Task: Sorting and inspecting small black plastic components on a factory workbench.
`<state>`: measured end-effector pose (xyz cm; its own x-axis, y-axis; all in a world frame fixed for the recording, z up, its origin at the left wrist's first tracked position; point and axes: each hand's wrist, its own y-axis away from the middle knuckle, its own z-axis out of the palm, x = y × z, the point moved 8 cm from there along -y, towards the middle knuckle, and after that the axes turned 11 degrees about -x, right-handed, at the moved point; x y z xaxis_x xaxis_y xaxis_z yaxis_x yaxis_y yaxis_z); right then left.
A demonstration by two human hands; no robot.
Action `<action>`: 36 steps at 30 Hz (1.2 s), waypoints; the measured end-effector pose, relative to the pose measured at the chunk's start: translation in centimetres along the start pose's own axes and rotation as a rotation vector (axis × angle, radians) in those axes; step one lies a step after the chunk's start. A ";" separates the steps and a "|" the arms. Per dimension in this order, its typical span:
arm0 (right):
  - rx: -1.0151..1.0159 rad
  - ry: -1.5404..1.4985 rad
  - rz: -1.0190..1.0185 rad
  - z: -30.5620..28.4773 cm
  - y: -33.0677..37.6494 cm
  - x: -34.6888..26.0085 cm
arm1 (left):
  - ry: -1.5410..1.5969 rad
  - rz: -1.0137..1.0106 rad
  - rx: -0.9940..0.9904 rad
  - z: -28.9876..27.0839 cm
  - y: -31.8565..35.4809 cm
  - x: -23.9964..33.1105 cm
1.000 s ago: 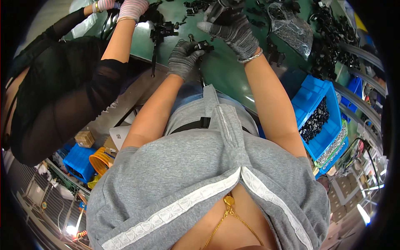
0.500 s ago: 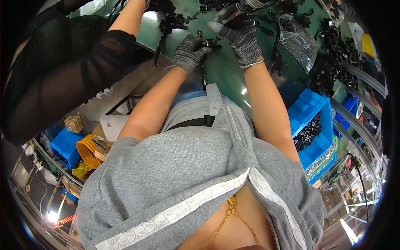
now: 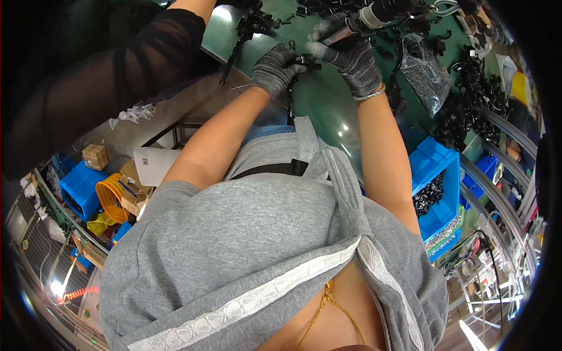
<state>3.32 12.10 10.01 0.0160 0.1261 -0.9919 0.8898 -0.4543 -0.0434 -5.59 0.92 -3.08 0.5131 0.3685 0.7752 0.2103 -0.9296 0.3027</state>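
Two grey-gloved hands, left (image 3: 275,69) and right (image 3: 350,54), one clear bag of small parts (image 3: 422,73), one orange bucket (image 3: 111,199), one cardboard box (image 3: 95,156), one green bench (image 3: 328,111)

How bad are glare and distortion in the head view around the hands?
Head view: small glare spots on the green tabletop below the hands; strong fisheye bending and dark corners at the rim. Left hand fairly sharp; right hand and its power screwdriver near the top edge, slightly soft.
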 end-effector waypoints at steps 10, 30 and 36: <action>0.017 0.371 -0.179 0.1 0.6 0.2 | -0.075 0.038 0.017 -0.1 -0.1 0.6; 0.196 -0.125 -0.083 -0.6 1.4 1.5 | -0.140 0.089 0.011 0.0 0.0 0.6; 0.171 -0.008 -0.114 -0.6 0.5 2.6 | -0.078 0.053 -0.020 -0.1 -0.1 0.9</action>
<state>4.10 12.73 7.53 -0.0847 0.1786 -0.9803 0.7951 -0.5809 -0.1745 -5.20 1.33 -2.32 0.5866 0.3179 0.7448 0.1654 -0.9474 0.2741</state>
